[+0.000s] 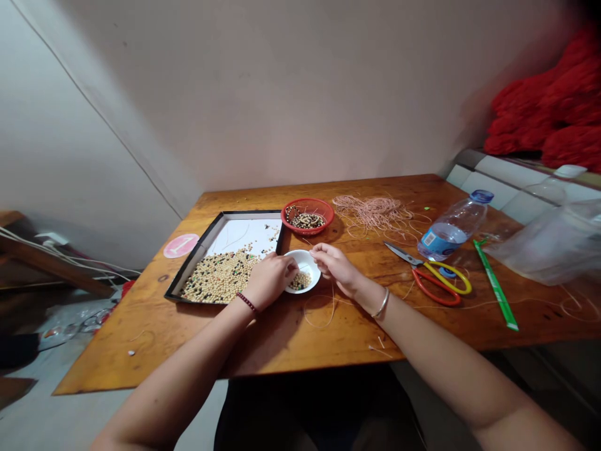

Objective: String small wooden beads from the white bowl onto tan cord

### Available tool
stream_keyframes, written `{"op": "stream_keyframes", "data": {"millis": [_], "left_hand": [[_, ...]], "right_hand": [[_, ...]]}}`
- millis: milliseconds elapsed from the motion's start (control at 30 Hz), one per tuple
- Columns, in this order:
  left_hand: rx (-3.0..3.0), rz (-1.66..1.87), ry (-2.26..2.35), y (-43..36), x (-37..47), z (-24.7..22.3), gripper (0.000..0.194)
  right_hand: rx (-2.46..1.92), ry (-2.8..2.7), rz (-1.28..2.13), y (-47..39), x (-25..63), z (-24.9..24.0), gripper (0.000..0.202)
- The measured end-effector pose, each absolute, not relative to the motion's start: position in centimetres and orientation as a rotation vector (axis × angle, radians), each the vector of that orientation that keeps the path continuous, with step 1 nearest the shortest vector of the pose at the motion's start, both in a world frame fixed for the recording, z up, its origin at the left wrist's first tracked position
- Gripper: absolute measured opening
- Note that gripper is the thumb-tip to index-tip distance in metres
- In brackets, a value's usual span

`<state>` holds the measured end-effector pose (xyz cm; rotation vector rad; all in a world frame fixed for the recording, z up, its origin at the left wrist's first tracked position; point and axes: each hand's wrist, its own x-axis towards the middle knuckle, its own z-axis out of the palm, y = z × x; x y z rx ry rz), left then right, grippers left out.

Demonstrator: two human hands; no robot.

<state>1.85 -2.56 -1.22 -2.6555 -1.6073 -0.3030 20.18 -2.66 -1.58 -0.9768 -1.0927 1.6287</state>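
Observation:
A small white bowl (315, 279) with beads in its bottom sits near the middle of the wooden table. My left hand (270, 279) is at the bowl's left rim, its fingers closed together; whatever they hold is too small to make out. At the right rim my right hand (335, 266) pinches a thin pink cord (333, 300), which loops down onto the table. Just left of the bowl lies a black-edged tray (282, 241) holding many pale and dark beads (218, 275). Behind the bowl stands a red basket (307, 230) with strung beads inside.
Tangled pink cord (375, 213) lies at the back. To the right are scissors (439, 282), a water bottle (446, 232), a green strip (496, 288) and a plastic bag (549, 244). A pink round disc (181, 245) is left of the tray.

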Motion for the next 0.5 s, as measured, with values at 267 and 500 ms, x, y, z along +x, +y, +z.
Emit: {"op": "stream_keyframes", "data": {"millis": [267,500], "left_hand": [[-2.636,-0.405,-1.652,-2.5,1.9,-1.2,0.017],[-2.673,-0.554,-1.615,-3.0,2.6,-1.5,0.019]], "right_hand": [[-1.018,-0.995,1.611,-1.9,20.2,-2.4,0.033],[-1.039,-1.162,1.432,-1.2,19.6,-4.1,0.037]]}}
